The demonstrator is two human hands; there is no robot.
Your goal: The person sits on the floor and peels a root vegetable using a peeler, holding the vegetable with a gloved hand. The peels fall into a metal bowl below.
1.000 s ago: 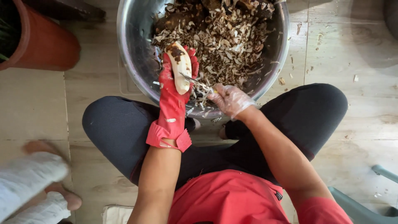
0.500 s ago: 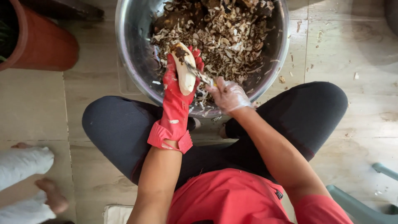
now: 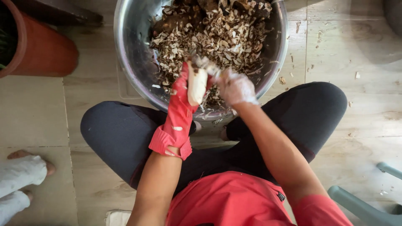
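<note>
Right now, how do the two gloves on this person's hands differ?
The left hand wears a thick red rubber glove with a long cuff turned back at the wrist; the right hand wears a thin, pale, see-through glove ending at the wrist. The left hand has its grip around a pale peeled root, held upright; the right hand works a small tool, too blurred to identify, against the root's top. Both are over the steel bowl of peelings.

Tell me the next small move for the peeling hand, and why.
Probably another stroke toward the root's dark tip: the right hand holds the tool at that end, brown skin remains there, and the left hand holds it over the bowl.
</note>
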